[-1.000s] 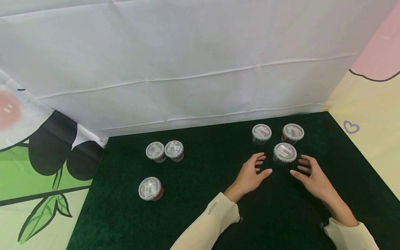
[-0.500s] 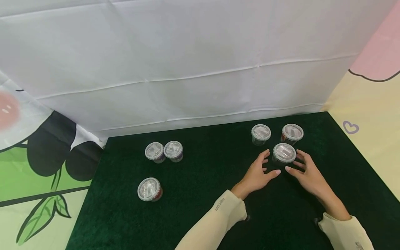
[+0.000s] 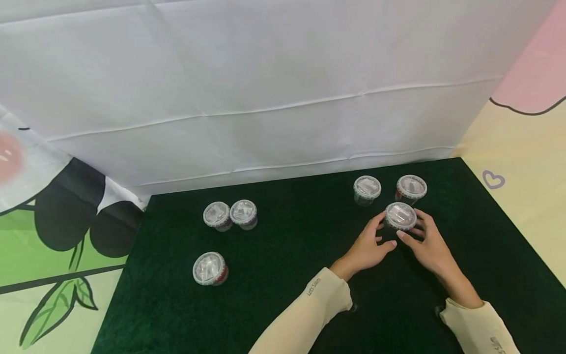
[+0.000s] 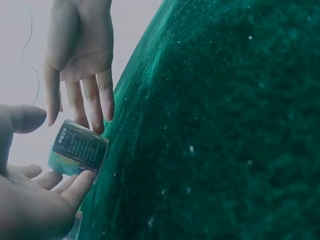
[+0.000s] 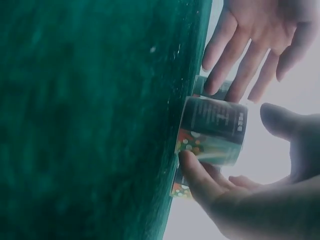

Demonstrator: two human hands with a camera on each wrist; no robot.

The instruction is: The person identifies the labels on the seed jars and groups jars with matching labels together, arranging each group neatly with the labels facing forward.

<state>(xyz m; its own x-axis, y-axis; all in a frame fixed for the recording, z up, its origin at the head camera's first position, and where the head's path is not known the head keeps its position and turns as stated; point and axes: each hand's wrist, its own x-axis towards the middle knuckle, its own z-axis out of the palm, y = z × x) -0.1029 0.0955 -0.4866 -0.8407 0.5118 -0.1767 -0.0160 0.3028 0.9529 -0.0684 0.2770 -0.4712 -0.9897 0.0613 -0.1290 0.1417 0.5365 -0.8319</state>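
Observation:
A small clear lidded tub point(image 3: 400, 216) with a printed label stands on the dark green cloth, front-most of three at the right. From its left side my left hand point(image 3: 368, 247) reaches to it, fingertips right at the wall and thumb apart in front. My right hand point(image 3: 431, 246) flanks the other side, with its thumb held out near the tub's front. In the left wrist view the label of the tub point(image 4: 79, 147) shows dark with white print, and a fingertip overlaps its lower edge. The right wrist view has a right fingertip low against the tub point(image 5: 212, 130).
Close behind are two more lidded tubs, one at the back left point(image 3: 367, 189) and one at the back right point(image 3: 411, 188). On the left side of the green tabletop point(image 3: 283, 236) stand a touching pair of tubs point(image 3: 230, 214) and a single tub point(image 3: 210, 269). A white cloth wall point(image 3: 265, 98) rises behind.
Both hands have moved inward from either side, and their fingers now frame the front tub closely. The tubs look unmoved; the view has shifted slightly.

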